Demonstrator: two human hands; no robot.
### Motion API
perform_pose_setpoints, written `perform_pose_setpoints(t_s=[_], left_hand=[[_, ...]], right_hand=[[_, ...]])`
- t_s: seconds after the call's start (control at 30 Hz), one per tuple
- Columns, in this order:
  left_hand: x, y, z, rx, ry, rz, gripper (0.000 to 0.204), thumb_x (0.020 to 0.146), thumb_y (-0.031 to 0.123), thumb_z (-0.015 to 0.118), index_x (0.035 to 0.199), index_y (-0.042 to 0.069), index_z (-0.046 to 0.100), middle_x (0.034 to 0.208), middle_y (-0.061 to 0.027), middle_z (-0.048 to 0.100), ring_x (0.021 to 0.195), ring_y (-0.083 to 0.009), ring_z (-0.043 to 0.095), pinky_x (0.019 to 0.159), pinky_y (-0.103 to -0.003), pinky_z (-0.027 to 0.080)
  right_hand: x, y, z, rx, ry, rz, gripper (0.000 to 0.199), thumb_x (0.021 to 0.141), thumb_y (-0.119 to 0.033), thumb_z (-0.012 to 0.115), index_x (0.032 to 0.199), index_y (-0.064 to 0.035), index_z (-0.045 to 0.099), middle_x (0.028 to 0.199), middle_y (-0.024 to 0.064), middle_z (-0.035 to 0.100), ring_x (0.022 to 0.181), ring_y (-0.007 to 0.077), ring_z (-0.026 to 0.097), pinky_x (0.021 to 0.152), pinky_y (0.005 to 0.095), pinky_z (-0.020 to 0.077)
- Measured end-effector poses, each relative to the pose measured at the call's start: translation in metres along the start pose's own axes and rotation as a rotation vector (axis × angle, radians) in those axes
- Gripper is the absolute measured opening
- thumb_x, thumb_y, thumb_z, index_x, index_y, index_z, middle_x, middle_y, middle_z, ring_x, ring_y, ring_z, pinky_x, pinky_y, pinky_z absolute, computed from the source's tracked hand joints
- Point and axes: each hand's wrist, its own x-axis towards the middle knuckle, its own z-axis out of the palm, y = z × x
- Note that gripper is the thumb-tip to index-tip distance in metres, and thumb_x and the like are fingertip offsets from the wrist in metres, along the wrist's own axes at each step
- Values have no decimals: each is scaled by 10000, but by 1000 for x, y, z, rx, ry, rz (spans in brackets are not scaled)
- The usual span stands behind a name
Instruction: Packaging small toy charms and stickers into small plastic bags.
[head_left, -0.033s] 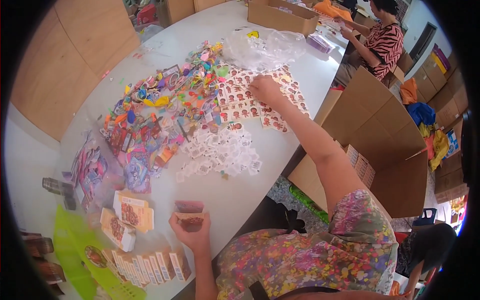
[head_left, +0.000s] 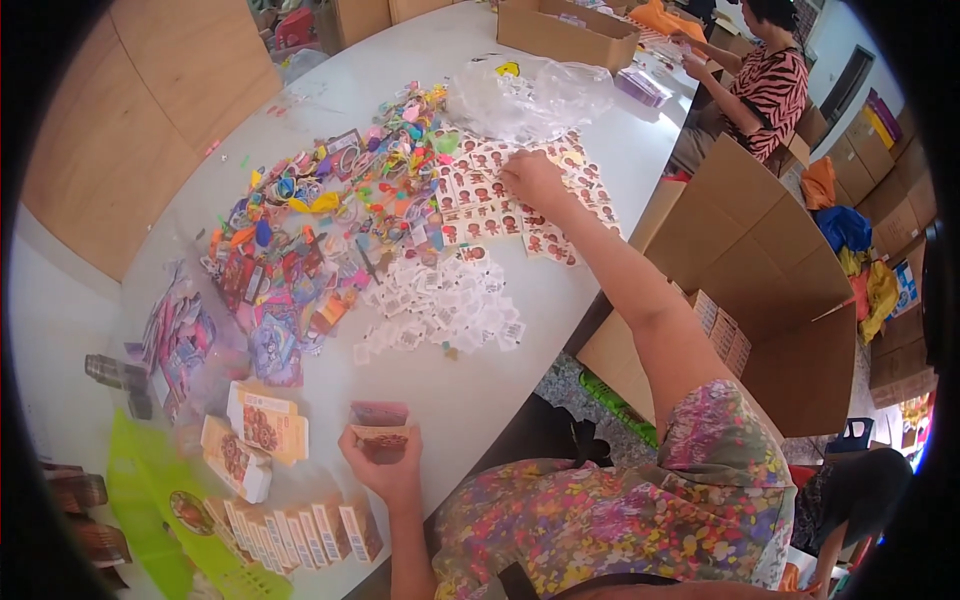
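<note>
Left hand (head_left: pixel 385 465): grip closed around small open brown-and-pink cardboard box (head_left: pixel 379 425), near counter (head_left: pixel 560 330) edge, mouth facing far, long axis left-right.
Right hand (head_left: pixel 533 180): far, fingers flat on red-and-white sticker sheets (head_left: pixel 480 205), holding nothing.

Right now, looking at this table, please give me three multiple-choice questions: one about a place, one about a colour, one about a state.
1. Where does the right hand rest?
A. on the sheets of picture stickers
B. on the brown cardboard box at the far end
C. on the green sheet

2. What colour is the flat sheet at the near left edge of the table?
A. blue
B. bright green
C. black

3. What is the state of the left hand?
A. open and flat on the table
B. closed around a small open box
C. hanging below the table

Answers: 1 A, the arm stretches out and the fingers lie on the stickers. 2 B, it is bright lime green. 3 B, the fingers wrap the small open box, its flap up.
</note>
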Motion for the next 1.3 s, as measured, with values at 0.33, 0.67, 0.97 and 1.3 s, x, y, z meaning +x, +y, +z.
perform_pose_setpoints(t_s=[0.33,0.67,0.97,1.3], left_hand=[[-2,-9,-3,-24,6,17,746,674,-11,791,1288,25,368,1121,-90,505,896,-155,567,723,-259,509],[4,-18,-3,271,38,204,758,619,-37,823,1237,23,389,1094,-89,491,929,-158,570,788,-299,527],[0,-1,-9,-210,16,56,745,667,94,833,1254,21,381,1238,-122,484,1004,-178,562,827,-308,512],[20,15,23,469,-491,301,801,672,288,799,1319,40,398,1262,-190,543,1084,-318,587,907,-392,486]], right_hand=[[0,1,2,-157,74,103,227,925,-224,481,899,-39,609,803,165,664,754,405,621,738,486,473],[-86,-190,-52,876,-73,-230,148,890,-117,642,931,25,655,770,13,608,751,67,536,671,249,439],[-114,-206,-8,642,-196,-408,94,812,-111,665,821,-22,636,759,94,626,688,232,602,622,349,469],[-130,-188,-9,536,-244,-548,63,798,-112,657,824,-54,655,810,59,641,811,251,614,720,358,483]])
